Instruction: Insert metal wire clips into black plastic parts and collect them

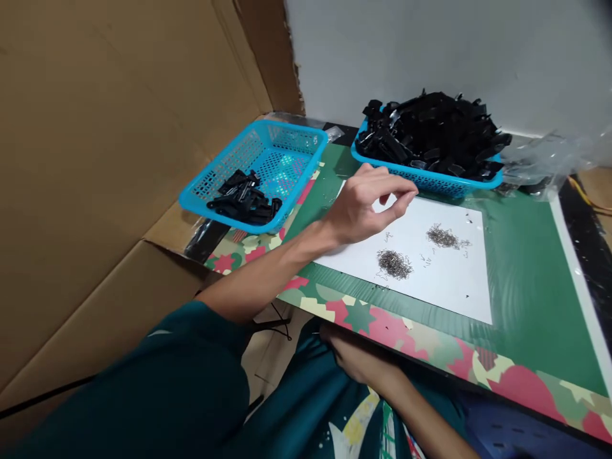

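Note:
My left hand (373, 203) hovers over the white sheet of paper (444, 287), thumb and forefinger tips pressed together; anything between them is too small to make out. One pile of small dark wire-like pieces (394, 264) lies on the paper below that hand, and a second pile (442, 236) lies farther right. Below the table edge, my right hand (342, 347) rests at my lap, its fingers hidden.
A blue basket (191, 203) at the left holds some black parts (246, 199). Behind the paper, another blue basket (430, 180) is heaped with black parts (435, 134). Clear plastic bags (549, 159) lie at the back right. Cardboard (119, 95) stands along the left.

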`<state>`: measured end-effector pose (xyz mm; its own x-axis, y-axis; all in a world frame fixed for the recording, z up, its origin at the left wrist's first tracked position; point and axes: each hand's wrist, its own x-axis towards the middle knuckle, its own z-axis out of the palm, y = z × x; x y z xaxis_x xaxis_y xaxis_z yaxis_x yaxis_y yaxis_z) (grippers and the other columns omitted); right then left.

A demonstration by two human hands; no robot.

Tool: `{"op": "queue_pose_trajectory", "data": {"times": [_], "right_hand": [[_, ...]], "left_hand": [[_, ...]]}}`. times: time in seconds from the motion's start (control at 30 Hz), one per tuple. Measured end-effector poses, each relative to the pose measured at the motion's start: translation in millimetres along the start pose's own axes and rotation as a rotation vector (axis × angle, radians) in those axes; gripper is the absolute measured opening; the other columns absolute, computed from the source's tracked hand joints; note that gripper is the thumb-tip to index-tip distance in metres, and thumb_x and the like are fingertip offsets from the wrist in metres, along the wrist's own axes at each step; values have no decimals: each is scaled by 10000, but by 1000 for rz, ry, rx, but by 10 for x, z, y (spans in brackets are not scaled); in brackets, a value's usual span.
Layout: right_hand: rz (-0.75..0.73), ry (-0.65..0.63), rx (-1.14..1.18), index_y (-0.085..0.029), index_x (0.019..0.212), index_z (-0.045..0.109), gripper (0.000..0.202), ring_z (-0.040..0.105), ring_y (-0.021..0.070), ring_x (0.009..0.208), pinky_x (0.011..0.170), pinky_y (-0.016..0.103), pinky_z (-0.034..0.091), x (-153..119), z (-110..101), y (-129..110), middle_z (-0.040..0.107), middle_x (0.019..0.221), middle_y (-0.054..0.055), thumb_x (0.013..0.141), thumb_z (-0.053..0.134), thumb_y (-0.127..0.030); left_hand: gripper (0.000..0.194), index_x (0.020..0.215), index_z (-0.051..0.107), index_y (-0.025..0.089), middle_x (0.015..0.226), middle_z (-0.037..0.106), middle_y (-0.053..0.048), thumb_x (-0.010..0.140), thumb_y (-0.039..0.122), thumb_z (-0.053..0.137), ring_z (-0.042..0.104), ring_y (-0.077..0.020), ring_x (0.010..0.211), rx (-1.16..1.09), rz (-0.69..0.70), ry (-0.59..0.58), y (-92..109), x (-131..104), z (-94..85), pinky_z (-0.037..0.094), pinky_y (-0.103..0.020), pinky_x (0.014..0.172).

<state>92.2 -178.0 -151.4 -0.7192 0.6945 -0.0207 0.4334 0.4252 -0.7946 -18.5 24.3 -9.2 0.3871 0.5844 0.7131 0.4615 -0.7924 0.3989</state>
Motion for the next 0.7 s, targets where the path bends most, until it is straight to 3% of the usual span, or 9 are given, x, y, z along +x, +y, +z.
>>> {"op": "queue_pose_trajectory", "data": {"times": [0.23, 0.33, 0.47, 0.53, 0.63, 0.7], "right_hand": [[39, -98, -37, -241, 977, 647, 239, 623, 212, 806, 803, 344, 530, -35, 35, -36, 676, 912, 32, 963, 464, -87], [46, -93, -29, -239, 1021, 659, 245, 657, 228, 853, 806, 347, 541, -24, -6, -91, 707, 964, 52, 1005, 446, -119], [57, -102, 18, -228, 1112, 639, 254, 692, 223, 911, 810, 326, 549, -101, -199, -290, 729, 1025, 69, 1072, 396, -164], [70, -105, 174, -223, 1118, 621, 264, 698, 209, 924, 830, 313, 541, -169, -337, -457, 731, 1029, 65, 1113, 358, -209], [33, -94, 241, -228, 1061, 614, 273, 693, 199, 950, 867, 305, 521, -256, -558, -727, 727, 1046, 65, 1133, 354, -266], [-2, -102, 228, -238, 1073, 613, 267, 687, 181, 893, 817, 283, 518, -278, -691, -867, 717, 989, 46, 1132, 354, -264]], "left_hand": [[184, 982, 753, 203, 798, 747, -5, 1032, 285, 596, 695, -173, 724, 43, -63, 131, -10, 60, -143, 557, -436, 893], [209, 973, 746, 197, 777, 734, 29, 1044, 308, 584, 707, -133, 677, -4, -110, 204, 60, 102, -317, 596, -366, 836], [187, 1008, 732, 202, 812, 709, 59, 1048, 308, 583, 704, -83, 611, -199, -165, 329, 388, 53, -753, 563, -237, 623], [214, 997, 738, 196, 904, 733, 40, 1055, 318, 572, 696, -63, 574, -281, -165, 383, 618, -69, -1024, 547, -214, 569], [196, 913, 767, 165, 891, 771, 5, 1033, 262, 646, 660, -52, 500, -409, -146, 441, 922, -394, -1409, 479, -176, 455], [269, 858, 775, 163, 661, 699, 20, 1040, 310, 641, 581, -43, 396, -489, -142, 458, 1041, -689, -1611, 409, -176, 395]]}}
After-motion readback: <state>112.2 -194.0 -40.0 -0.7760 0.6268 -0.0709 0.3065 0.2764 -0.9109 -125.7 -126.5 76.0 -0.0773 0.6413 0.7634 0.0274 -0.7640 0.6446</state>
